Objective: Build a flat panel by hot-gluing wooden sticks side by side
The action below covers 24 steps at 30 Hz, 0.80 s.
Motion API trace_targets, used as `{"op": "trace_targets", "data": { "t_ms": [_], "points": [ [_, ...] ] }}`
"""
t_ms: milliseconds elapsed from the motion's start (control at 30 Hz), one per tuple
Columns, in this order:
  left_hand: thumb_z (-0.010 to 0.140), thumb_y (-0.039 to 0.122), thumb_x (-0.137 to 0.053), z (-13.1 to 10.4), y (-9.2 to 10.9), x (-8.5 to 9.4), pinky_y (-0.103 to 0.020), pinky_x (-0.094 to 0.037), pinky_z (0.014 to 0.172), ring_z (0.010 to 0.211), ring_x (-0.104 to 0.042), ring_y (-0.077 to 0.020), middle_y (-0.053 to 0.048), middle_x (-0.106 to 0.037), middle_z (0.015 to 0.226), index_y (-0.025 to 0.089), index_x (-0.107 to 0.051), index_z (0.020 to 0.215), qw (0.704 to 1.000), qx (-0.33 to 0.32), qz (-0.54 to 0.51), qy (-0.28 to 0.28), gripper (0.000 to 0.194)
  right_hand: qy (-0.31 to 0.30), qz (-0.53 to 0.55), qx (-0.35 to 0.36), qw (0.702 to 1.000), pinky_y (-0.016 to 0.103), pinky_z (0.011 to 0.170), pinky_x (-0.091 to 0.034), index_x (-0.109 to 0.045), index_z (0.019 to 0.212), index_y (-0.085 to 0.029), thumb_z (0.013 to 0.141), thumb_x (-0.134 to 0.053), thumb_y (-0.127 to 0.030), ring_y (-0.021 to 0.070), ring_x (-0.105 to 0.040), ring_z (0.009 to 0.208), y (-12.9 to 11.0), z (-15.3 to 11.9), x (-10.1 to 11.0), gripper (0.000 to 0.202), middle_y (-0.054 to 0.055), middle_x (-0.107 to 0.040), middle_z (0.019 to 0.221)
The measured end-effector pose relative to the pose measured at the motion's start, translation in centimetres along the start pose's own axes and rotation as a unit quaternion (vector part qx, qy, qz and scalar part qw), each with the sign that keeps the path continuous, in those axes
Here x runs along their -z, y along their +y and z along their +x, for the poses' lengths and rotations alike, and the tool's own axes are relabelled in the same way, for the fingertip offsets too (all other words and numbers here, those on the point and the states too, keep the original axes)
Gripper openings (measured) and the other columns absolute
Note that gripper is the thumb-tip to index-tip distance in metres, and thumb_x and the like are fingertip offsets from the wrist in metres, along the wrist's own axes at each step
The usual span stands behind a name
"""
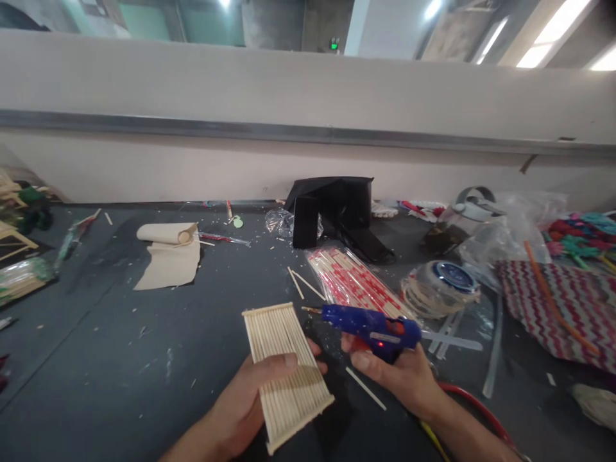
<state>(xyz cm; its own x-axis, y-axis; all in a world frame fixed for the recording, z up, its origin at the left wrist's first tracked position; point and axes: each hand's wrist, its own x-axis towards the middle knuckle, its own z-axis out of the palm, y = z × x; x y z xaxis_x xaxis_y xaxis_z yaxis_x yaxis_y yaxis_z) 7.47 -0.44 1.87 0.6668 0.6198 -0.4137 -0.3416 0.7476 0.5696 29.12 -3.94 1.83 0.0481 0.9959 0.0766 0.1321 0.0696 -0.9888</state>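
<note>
My left hand [248,401] holds a flat panel of thin wooden sticks [285,372] glued side by side, thumb lying across its face. My right hand [402,375] grips a blue hot glue gun [370,327] with a red trigger; its nozzle points left, close to the panel's upper right corner. Both are raised just above the dark grey table [120,359]. A red cable [474,404] runs from the gun past my right wrist.
A pack of chopsticks in red-and-white wrappers [353,279] lies behind the gun. A black box [337,212] stands at the back. A rolled beige sheet [168,253] lies to the left, a coil of cord [440,289] and striped fabric [558,301] to the right. Loose sticks are scattered about.
</note>
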Motion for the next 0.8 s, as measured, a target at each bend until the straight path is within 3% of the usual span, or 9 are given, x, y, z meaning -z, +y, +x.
{"op": "trace_targets", "data": {
  "t_ms": [167, 300, 467, 533, 633, 800],
  "points": [
    [0.071, 0.024, -0.073, 0.3, -0.4, 0.3, -0.045, -0.04, 0.099, 0.107, -0.059, -0.0284, -0.01, -0.067, 0.109, 0.017, -0.063, 0.11, 0.989, -0.129, 0.069, -0.002, 0.041, 0.057, 0.078, -0.05, 0.994, 0.035, 0.071, -0.057, -0.068, 0.082, -0.018, 0.065, -0.079, -0.036, 0.0214, -0.068, 0.072, -0.3, 0.0, -1.0, 0.027, 0.009, -0.072, 0.092],
    [0.067, 0.027, -0.078, 0.2, -0.6, -0.1, -0.045, -0.04, 0.1, 0.113, -0.055, -0.0285, -0.008, -0.062, 0.117, 0.023, -0.055, 0.121, 0.965, -0.221, 0.135, -0.03, 0.059, 0.077, 0.13, -0.081, 0.985, 0.044, 0.084, -0.054, -0.069, 0.097, -0.018, 0.064, -0.08, -0.037, 0.0276, -0.068, 0.088, -0.5, 0.1, -1.8, 0.04, 0.011, -0.069, 0.106],
    [0.053, 0.033, -0.086, 0.1, -1.2, -2.0, -0.044, -0.037, 0.103, 0.121, -0.049, -0.0293, -0.007, -0.053, 0.13, 0.031, -0.04, 0.134, 0.941, -0.3, 0.154, -0.038, 0.093, 0.069, 0.18, -0.113, 0.975, 0.043, 0.091, -0.048, -0.07, 0.097, -0.017, 0.061, -0.081, -0.037, 0.0281, -0.065, 0.094, -0.7, 0.2, -2.3, 0.043, 0.008, -0.072, 0.097],
    [0.049, 0.036, -0.087, 0.1, -1.5, -2.4, -0.044, -0.034, 0.105, 0.124, -0.046, -0.0304, -0.009, -0.053, 0.131, 0.03, -0.036, 0.137, 0.932, -0.311, 0.186, -0.027, 0.102, 0.052, 0.205, -0.126, 0.969, 0.039, 0.084, -0.05, -0.07, 0.089, -0.017, 0.061, -0.082, -0.036, 0.0246, -0.066, 0.084, -0.8, 0.3, -2.6, 0.036, 0.005, -0.073, 0.086],
    [0.054, 0.035, -0.085, -0.1, -1.8, -2.9, -0.047, -0.031, 0.107, 0.123, -0.046, -0.0312, -0.011, -0.058, 0.125, 0.026, -0.037, 0.138, 0.92, -0.301, 0.251, -0.009, 0.097, 0.051, 0.245, -0.126, 0.96, 0.03, 0.071, -0.051, -0.069, 0.079, -0.018, 0.06, -0.083, -0.032, 0.0174, -0.064, 0.069, -0.9, 0.2, -3.0, 0.028, -0.002, -0.068, 0.069],
    [0.058, 0.02, -0.082, -0.8, -1.5, -3.9, -0.047, -0.022, 0.11, 0.129, -0.04, -0.0306, -0.01, -0.061, 0.12, 0.024, -0.041, 0.136, 0.891, -0.3, 0.342, -0.003, 0.088, 0.088, 0.295, -0.104, 0.946, 0.027, 0.068, -0.049, -0.066, 0.079, -0.017, 0.058, -0.083, -0.029, 0.0149, -0.06, 0.066, -0.8, 0.6, -2.6, 0.029, -0.003, -0.066, 0.071]
  ]
}}
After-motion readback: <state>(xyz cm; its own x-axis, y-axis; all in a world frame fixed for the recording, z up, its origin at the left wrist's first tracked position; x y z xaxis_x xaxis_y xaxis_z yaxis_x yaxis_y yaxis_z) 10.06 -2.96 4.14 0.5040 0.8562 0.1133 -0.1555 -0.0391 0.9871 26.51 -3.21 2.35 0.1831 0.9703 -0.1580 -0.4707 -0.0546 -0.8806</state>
